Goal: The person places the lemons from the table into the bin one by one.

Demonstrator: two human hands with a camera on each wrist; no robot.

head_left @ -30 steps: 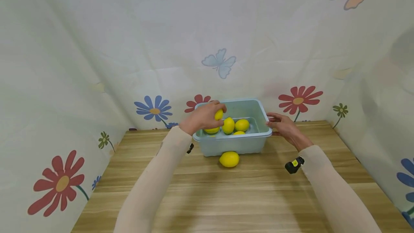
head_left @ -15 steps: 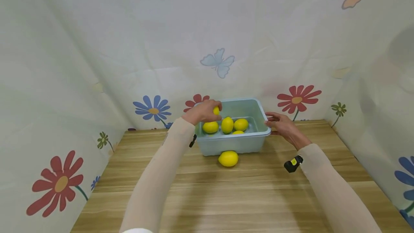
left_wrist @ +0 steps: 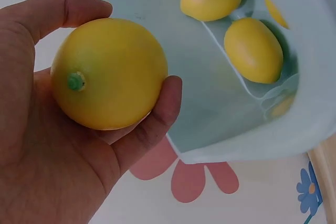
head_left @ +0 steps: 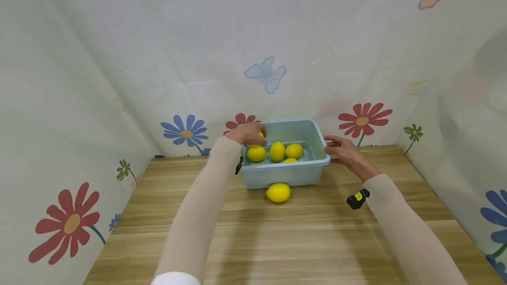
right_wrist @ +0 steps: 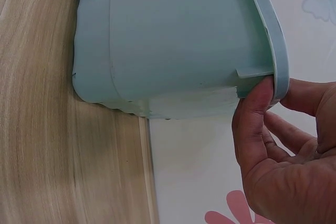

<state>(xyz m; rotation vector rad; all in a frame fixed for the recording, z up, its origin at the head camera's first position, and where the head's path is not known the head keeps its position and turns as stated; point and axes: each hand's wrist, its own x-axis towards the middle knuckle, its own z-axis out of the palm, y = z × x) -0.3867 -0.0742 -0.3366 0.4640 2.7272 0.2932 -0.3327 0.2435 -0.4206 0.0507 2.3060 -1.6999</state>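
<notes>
A yellow lemon (left_wrist: pixel 113 72) with a green stem nub sits between the thumb and fingers of my left hand (head_left: pixel 247 133), over the left end of a pale blue plastic bin (head_left: pixel 285 173). Several more lemons lie inside, among them an upright lemon (head_left: pixel 277 151) and a lemon (head_left: pixel 294 151) to its right. My right hand (right_wrist: pixel 283 150) pinches the bin's rim (right_wrist: pixel 281 61) at its right end, thumb and finger on either side of the edge. In front of the bin, another lemon (head_left: pixel 278 192) rests on the wooden table.
The wood-grain table (head_left: pixel 277 241) meets a pale curtain wall (head_left: pixel 198 56) printed with flowers and butterflies right behind the bin. Similar fabric hangs along both sides. A small black device (head_left: pixel 358 199) is strapped at the right wrist.
My left hand has shifted left with its lemon, toward the bin's left end, uncovering more of the lemon below. My right hand stays on the rim.
</notes>
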